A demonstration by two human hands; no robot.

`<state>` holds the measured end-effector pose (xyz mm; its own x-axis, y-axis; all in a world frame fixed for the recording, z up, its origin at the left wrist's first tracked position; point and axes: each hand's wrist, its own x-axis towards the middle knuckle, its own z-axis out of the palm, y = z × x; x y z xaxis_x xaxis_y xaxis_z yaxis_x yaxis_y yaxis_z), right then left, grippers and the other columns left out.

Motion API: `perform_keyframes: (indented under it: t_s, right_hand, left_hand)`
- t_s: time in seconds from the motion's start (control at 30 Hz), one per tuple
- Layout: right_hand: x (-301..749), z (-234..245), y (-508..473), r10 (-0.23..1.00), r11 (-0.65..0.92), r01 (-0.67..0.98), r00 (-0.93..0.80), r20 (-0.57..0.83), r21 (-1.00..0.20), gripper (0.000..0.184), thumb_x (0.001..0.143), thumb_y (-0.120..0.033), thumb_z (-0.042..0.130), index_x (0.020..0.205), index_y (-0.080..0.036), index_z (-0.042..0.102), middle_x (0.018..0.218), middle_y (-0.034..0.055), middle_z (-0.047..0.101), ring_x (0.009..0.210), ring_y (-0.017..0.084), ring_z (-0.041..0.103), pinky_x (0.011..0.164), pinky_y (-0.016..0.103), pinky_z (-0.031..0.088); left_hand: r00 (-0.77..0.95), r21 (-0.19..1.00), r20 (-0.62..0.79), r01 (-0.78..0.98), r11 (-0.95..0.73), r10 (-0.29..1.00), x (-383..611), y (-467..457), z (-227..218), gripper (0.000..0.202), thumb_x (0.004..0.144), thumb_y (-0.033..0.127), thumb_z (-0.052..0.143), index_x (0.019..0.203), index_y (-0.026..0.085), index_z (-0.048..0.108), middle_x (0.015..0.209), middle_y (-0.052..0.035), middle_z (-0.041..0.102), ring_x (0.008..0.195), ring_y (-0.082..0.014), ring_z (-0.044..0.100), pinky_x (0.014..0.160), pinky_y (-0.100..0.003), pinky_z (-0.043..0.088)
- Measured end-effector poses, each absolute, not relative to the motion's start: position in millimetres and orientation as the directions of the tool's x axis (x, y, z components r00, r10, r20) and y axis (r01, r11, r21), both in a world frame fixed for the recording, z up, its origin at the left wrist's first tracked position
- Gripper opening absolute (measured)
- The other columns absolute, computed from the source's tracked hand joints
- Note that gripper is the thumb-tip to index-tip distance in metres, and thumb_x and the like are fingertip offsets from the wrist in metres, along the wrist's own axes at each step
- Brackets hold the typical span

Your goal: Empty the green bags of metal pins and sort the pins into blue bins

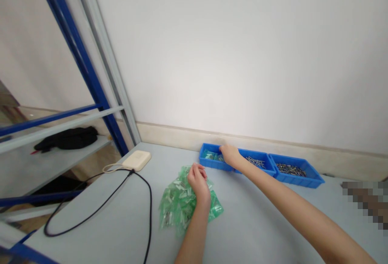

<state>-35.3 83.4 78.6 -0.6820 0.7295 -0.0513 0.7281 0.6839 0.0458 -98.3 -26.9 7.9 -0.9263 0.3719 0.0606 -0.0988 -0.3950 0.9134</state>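
A heap of small green plastic packets [178, 203] lies on the pale table in front of me. My left hand [198, 181] rests on top of that heap with its fingers curled; what they hold, if anything, is hidden. My right hand [229, 154] reaches far forward into the leftmost blue tray [209, 162], which holds a few green packets. Its fingers are bent down into the tray and I cannot see whether they grip anything.
Two more blue trays sit to the right: a middle blue tray [266, 168] with metal pins and a right blue tray [312, 179] with dark metal parts. A beige box [137, 160] and a black cable [100, 207] lie at left. A blue shelf frame [91, 78] stands beyond.
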Motion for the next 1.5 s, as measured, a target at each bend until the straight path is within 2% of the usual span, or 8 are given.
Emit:
perform_keyframes:
  t_s: [0.3, 0.5, 0.67, 0.8, 0.93, 1.07, 1.27, 1.5]
  right_hand:
    - [-37.2, 87.6, 83.9, 0.617, 0.784, 0.593, -0.776, -0.131, 0.183, 0.030, 0.082, -0.006, 0.048, 0.103, -0.010, 0.068, 0.109, 0.0192, 0.066, 0.101, 0.029, 0.063, 0.084, 0.034, 0.049]
    - [-31.1, 79.9, 93.3, 0.596, 0.799, 0.572, -0.794, -0.116, 0.186, 0.030, 0.079, -0.025, 0.060, 0.105, -0.011, 0.068, 0.107, 0.0189, 0.067, 0.100, 0.031, 0.063, 0.084, 0.034, 0.049]
    - [-33.5, 77.6, 95.7, 0.599, 0.798, 0.580, -0.794, -0.104, 0.164, 0.028, 0.078, -0.021, 0.062, 0.101, -0.008, 0.069, 0.106, 0.0216, 0.066, 0.098, 0.031, 0.064, 0.081, 0.034, 0.049]
    - [-24.7, 91.9, 94.2, 0.591, 0.805, 0.584, -0.804, -0.059, 0.105, 0.032, 0.079, -0.028, 0.063, 0.106, -0.013, 0.067, 0.105, 0.0157, 0.068, 0.099, 0.028, 0.063, 0.079, 0.029, 0.047]
    - [4.4, 91.6, 58.8, 0.630, 0.774, 0.623, -0.738, 0.241, -0.116, 0.032, 0.093, -0.036, 0.040, 0.108, -0.019, 0.063, 0.103, 0.0090, 0.069, 0.094, 0.021, 0.064, 0.077, 0.027, 0.043]
    - [28.9, 52.1, 4.7, 0.673, 0.723, 0.630, -0.735, 0.083, -0.283, 0.041, 0.088, -0.053, 0.043, 0.092, -0.019, 0.066, 0.091, 0.0080, 0.070, 0.084, 0.023, 0.065, 0.068, 0.028, 0.041]
    - [31.0, 13.9, -21.3, 0.732, 0.623, 0.650, -0.681, 0.030, -0.435, 0.019, 0.081, -0.039, 0.060, 0.082, -0.020, 0.065, 0.090, 0.0034, 0.067, 0.084, 0.019, 0.063, 0.067, 0.025, 0.037]
    - [29.3, 14.7, -29.8, 0.744, 0.605, 0.637, -0.666, 0.054, -0.477, 0.031, 0.076, -0.039, 0.063, 0.102, -0.021, 0.063, 0.100, 0.0062, 0.065, 0.096, 0.023, 0.059, 0.077, 0.029, 0.037]
  left_hand:
    - [-0.915, 0.914, 0.056, -0.113, -0.389, 0.399, -98.5, -26.2, 6.2, 0.038, 0.077, 0.050, 0.049, 0.058, 0.017, 0.050, 0.039, 0.0064, 0.040, 0.034, -0.0062, 0.035, 0.037, -0.017, 0.028]
    - [-0.915, 0.911, 0.055, -0.117, -0.395, 0.399, -98.9, -25.1, 4.7, 0.037, 0.077, 0.048, 0.049, 0.058, 0.017, 0.050, 0.038, 0.0064, 0.040, 0.034, -0.0060, 0.034, 0.036, -0.017, 0.027]
    - [-0.914, 0.916, 0.066, -0.103, -0.388, 0.400, -98.6, -24.4, 3.1, 0.036, 0.078, 0.047, 0.048, 0.058, 0.017, 0.051, 0.038, 0.0062, 0.041, 0.035, -0.0061, 0.035, 0.037, -0.017, 0.028]
    - [-0.918, 0.912, 0.067, -0.102, -0.397, 0.390, -99.4, -24.5, 4.0, 0.036, 0.077, 0.048, 0.048, 0.058, 0.017, 0.050, 0.038, 0.0065, 0.040, 0.034, -0.0062, 0.034, 0.037, -0.017, 0.027]
    - [-0.929, 0.912, 0.076, -0.082, -0.402, 0.362, -99.7, -25.7, 6.5, 0.039, 0.077, 0.050, 0.047, 0.057, 0.017, 0.050, 0.039, 0.0064, 0.040, 0.034, -0.0064, 0.035, 0.037, -0.018, 0.027]
    - [-0.921, 0.915, 0.094, -0.070, -0.397, 0.378, -97.1, -26.9, 8.4, 0.037, 0.078, 0.048, 0.046, 0.058, 0.017, 0.050, 0.039, 0.0067, 0.039, 0.035, -0.0067, 0.035, 0.037, -0.018, 0.028]
    - [-0.908, 0.928, 0.120, -0.040, -0.370, 0.401, -95.4, -28.4, 8.2, 0.034, 0.079, 0.045, 0.044, 0.059, 0.017, 0.049, 0.040, 0.0066, 0.039, 0.037, -0.0072, 0.036, 0.039, -0.018, 0.028]
    - [-0.897, 0.929, 0.156, -0.010, -0.371, 0.414, -98.2, -31.5, 11.0, 0.032, 0.077, 0.044, 0.044, 0.060, 0.017, 0.050, 0.042, 0.0059, 0.042, 0.037, -0.0079, 0.038, 0.039, -0.019, 0.029]
